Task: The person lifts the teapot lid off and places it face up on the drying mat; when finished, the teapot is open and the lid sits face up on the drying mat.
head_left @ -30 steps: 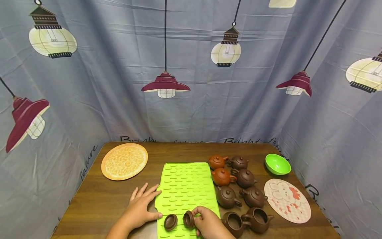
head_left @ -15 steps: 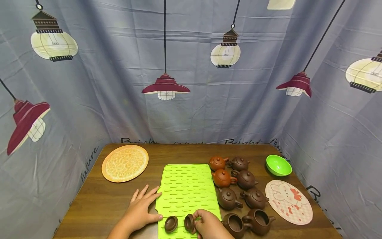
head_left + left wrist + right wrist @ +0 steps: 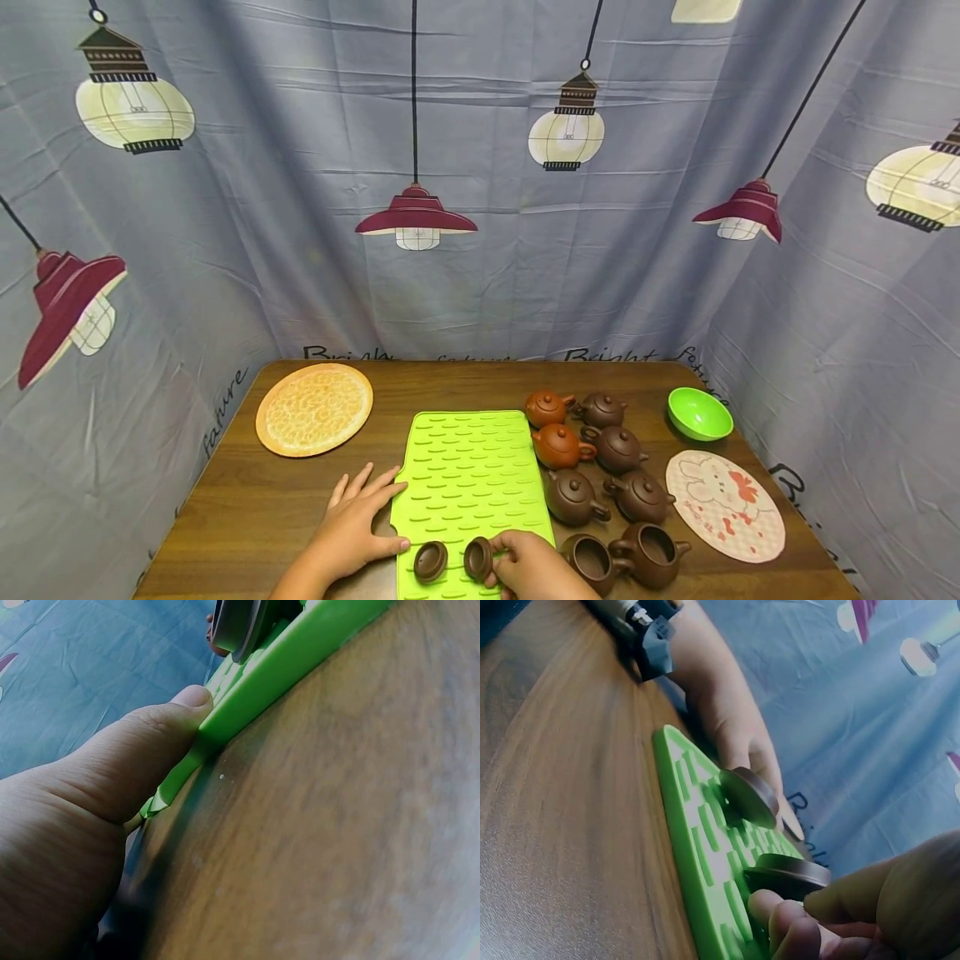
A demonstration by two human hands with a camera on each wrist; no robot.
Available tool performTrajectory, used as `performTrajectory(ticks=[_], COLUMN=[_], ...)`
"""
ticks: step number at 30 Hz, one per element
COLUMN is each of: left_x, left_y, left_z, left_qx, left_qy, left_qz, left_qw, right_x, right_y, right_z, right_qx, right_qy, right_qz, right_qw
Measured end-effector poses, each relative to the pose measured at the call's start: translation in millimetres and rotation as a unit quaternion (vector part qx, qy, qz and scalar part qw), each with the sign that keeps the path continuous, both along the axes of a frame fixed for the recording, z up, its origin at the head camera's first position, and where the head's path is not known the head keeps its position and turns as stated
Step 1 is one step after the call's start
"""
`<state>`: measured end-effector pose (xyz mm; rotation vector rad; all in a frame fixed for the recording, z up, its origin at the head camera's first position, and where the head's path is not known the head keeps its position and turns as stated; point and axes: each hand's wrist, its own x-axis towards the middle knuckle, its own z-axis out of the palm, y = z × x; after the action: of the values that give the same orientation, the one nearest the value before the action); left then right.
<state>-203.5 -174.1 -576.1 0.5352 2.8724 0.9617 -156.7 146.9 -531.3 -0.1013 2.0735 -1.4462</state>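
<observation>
On the lime-green ridged mat, two dark brown teapot lids lie near the front edge. The left lid is inside-up, tilted, with no hand on it. My right hand pinches the other lid by its side between thumb and fingers; in the right wrist view this lid sits tilted at the mat surface. My left hand lies with fingers spread along the mat's left edge. Its thumb rests against that edge in the left wrist view.
Right of the mat stand several lidded teapots, orange and dark brown. Two lidless brown pots are nearer. A green bowl and round rabbit-print mat lie further right; an orange round mat is back left.
My right hand and the lid it pinches have shifted slightly right, and the lid's inside faces a little more toward the head camera. The left hand keeps its place on the mat edge.
</observation>
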Motion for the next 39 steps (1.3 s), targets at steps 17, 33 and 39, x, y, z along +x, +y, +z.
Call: performTrajectory(ticks=[17,33,39], left_x=[0.6,-0.9,-0.7], left_y=[-2.7,-1.4,-0.9], left_z=[-3.9,-3.7,-4.0], left_qx=[-0.002,-0.008,-0.005], left_qy=[0.006,-0.002,0.000], left_qz=[0.005,0.006,0.005], left_qw=[1.0000,0.9999,1.0000], right_x=[1.9,-19.1,-29.2], right_y=[27.5,67.0,78.9], right_z=[33.1,38.8,34.1], right_qx=[0.017,0.235,0.252], right_qy=[0.080,0.260,0.269], right_qz=[0.007,-0.195,-0.211], right_qw=[0.9966,0.9162,0.9055])
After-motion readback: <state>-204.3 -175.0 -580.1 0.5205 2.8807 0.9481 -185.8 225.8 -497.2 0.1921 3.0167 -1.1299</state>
